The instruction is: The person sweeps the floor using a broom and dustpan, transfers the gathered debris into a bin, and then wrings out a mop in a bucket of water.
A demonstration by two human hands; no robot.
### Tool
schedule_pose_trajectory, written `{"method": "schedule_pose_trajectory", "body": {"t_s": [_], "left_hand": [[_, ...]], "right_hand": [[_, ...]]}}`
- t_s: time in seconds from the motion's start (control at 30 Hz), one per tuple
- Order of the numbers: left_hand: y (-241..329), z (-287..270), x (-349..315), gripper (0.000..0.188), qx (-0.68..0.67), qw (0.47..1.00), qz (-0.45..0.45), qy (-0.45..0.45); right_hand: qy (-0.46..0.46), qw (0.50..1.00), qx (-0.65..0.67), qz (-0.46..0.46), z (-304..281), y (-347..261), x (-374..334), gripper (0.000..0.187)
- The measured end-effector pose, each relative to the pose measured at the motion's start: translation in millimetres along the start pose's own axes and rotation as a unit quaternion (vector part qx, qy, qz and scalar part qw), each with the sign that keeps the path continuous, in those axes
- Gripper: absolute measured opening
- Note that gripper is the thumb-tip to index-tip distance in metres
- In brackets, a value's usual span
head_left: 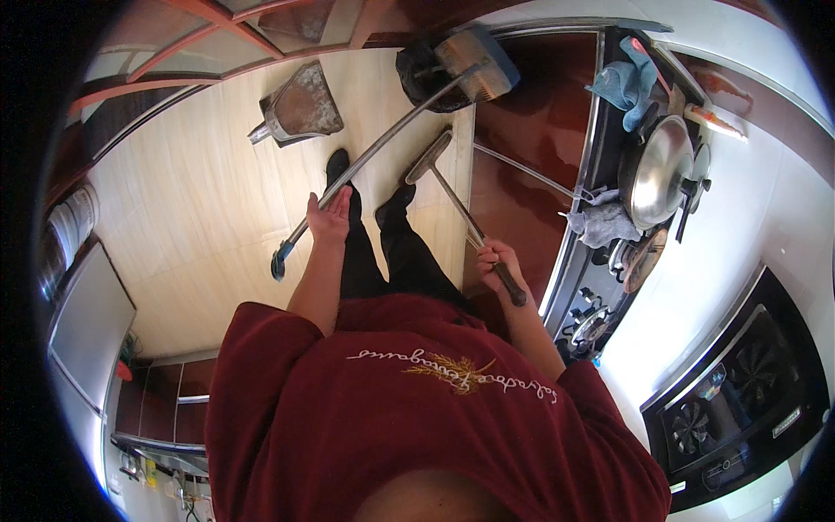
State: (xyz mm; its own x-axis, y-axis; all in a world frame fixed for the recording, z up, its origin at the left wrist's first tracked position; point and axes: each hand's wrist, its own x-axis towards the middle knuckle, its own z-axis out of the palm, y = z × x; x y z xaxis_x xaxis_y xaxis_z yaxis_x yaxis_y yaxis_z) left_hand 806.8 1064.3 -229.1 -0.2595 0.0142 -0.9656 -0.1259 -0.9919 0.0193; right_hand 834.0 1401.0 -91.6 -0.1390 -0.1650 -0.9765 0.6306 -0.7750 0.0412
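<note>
Basically two long tools: left hand (330, 217) wrapped round the broom (383, 143) shaft at frame centre, bristle head upper centre. Right hand (497, 261) fisted on the brush (452, 200) handle, head on pale floor (200, 217). Probably light, stiff, smooth shafts — grip mid-shaft for balance. Metal dustpan (300, 109) upper left.

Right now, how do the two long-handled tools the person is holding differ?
The broom in the left hand has a long metal handle and a wide bristled head with a blue back, far from the feet. The brush in the right hand has a shorter, dark-gripped handle and a narrow flat head close by the feet. Both slant down to the pale floor.
</note>
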Motion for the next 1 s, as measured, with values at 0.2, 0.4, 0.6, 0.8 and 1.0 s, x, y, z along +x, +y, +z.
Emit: {"method": "schedule_pose_trajectory", "body": {"t_s": [0.2,0.4,0.6,0.8,1.0], "left_hand": [[0,18,-18,0.048,0.014,0.999,0.023,-0.02],[18,17,-53,0.046,0.053,0.997,0.016,-0.051],[18,21,-63,0.044,0.078,0.995,0.023,-0.065],[22,13,-60,0.04,0.082,0.994,0.042,-0.065],[3,13,-3,0.047,0.008,0.996,0.057,0.062]], "right_hand": [[-0.021,0.998,0.043,0.03,-12,-9,-1,0.006],[-0.02,1.0,0.015,-0.005,-13,-16,1,0.008],[0.0,0.999,0.004,-0.033,2,-25,-4,0.013],[-0.038,0.998,0.033,-0.025,-14,-23,-4,0.011],[-0.041,0.999,-0.001,-0.017,-19,-18,1,0.008]]}}
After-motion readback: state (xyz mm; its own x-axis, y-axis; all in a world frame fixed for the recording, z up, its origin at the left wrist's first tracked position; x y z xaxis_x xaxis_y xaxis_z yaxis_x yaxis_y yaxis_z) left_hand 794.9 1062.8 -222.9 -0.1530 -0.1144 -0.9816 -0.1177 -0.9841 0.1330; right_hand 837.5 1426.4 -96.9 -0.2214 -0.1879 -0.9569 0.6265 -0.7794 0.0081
